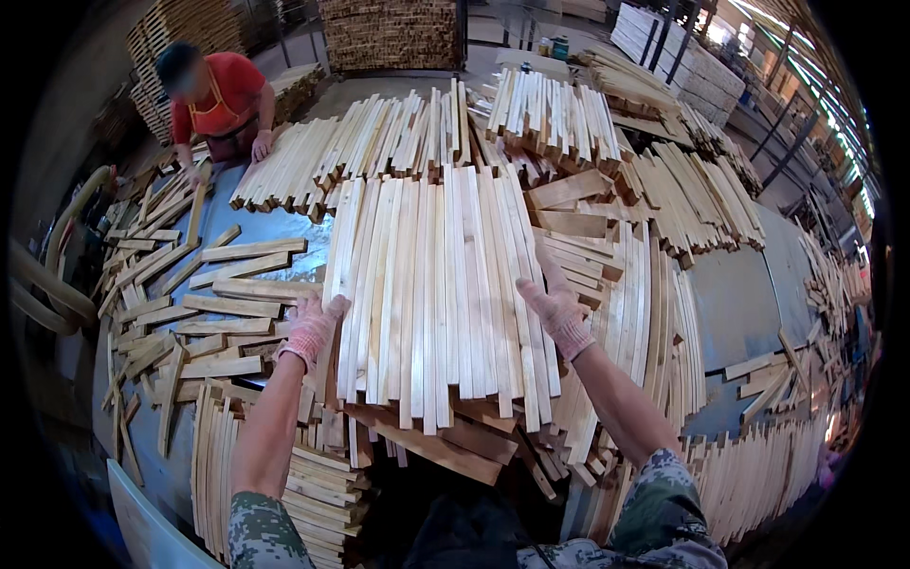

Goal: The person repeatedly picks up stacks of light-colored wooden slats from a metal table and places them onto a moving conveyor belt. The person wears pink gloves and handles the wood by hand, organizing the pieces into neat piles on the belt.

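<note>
Head view | row of wooden strips [436,294] is seen at frame centre, flanked by left hand [311,329] and right hand [557,313] | whether fingers are closed on it cannot be told | outer strips could be spilled by uneven side pressure
</note>
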The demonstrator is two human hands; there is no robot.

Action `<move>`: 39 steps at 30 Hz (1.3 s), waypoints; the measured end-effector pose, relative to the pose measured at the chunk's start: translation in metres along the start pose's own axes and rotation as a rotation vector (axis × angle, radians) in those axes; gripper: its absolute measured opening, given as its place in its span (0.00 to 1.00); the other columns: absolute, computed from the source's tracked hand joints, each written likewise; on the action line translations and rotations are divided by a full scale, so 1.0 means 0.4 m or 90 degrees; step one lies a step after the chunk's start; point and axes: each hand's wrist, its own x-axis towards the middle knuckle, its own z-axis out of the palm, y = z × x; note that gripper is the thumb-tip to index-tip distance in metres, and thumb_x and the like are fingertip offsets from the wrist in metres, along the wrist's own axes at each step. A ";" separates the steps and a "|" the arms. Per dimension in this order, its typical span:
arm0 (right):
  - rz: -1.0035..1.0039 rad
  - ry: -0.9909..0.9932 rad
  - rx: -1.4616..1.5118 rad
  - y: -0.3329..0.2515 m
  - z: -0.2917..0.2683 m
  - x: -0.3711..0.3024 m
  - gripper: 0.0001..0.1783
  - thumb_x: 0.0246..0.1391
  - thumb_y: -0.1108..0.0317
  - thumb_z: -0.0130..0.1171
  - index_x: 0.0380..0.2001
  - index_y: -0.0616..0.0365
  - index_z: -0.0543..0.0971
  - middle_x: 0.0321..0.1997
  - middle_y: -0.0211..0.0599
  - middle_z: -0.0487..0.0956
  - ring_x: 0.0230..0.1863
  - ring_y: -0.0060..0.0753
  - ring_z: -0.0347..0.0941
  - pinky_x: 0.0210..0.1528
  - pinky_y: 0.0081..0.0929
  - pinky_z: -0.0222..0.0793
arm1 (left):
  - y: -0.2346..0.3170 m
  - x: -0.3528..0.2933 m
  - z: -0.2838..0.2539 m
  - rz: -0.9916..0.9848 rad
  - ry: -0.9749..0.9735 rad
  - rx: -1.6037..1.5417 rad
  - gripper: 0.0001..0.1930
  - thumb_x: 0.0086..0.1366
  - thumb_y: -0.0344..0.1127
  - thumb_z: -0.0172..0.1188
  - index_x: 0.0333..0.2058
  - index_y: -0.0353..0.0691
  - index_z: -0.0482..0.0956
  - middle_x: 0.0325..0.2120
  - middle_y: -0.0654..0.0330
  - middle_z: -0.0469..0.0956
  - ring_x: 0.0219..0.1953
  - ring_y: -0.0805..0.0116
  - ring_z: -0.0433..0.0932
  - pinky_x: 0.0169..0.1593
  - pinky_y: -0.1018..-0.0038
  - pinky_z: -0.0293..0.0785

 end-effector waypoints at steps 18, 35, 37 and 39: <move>0.064 -0.019 0.135 -0.025 -0.001 -0.003 0.45 0.65 0.61 0.65 0.81 0.64 0.61 0.76 0.48 0.72 0.75 0.40 0.67 0.78 0.34 0.60 | 0.026 -0.064 -0.074 0.045 -0.107 -0.484 0.38 0.61 0.50 0.76 0.62 0.29 0.79 0.50 0.54 0.86 0.49 0.69 0.83 0.57 0.68 0.80; 0.395 -0.074 0.212 -0.071 -0.032 0.009 0.37 0.60 0.64 0.76 0.67 0.67 0.72 0.54 0.43 0.84 0.52 0.35 0.83 0.60 0.34 0.80 | 0.041 -0.136 -0.091 0.122 -0.227 -0.850 0.55 0.52 0.41 0.86 0.74 0.32 0.64 0.63 0.51 0.78 0.65 0.57 0.77 0.72 0.61 0.72; 0.367 -0.075 0.205 -0.056 -0.040 -0.001 0.38 0.59 0.63 0.76 0.67 0.67 0.72 0.55 0.43 0.84 0.53 0.36 0.83 0.60 0.35 0.80 | 0.065 -0.175 -0.115 0.136 -0.221 -0.846 0.62 0.49 0.46 0.89 0.75 0.31 0.60 0.64 0.50 0.77 0.66 0.56 0.76 0.72 0.59 0.71; 0.330 -0.084 0.136 -0.087 -0.029 -0.018 0.39 0.58 0.63 0.73 0.68 0.68 0.71 0.55 0.43 0.83 0.52 0.33 0.82 0.59 0.34 0.80 | 0.059 -0.217 -0.122 0.123 -0.184 -0.852 0.64 0.46 0.44 0.90 0.77 0.35 0.59 0.63 0.52 0.77 0.65 0.57 0.76 0.70 0.59 0.74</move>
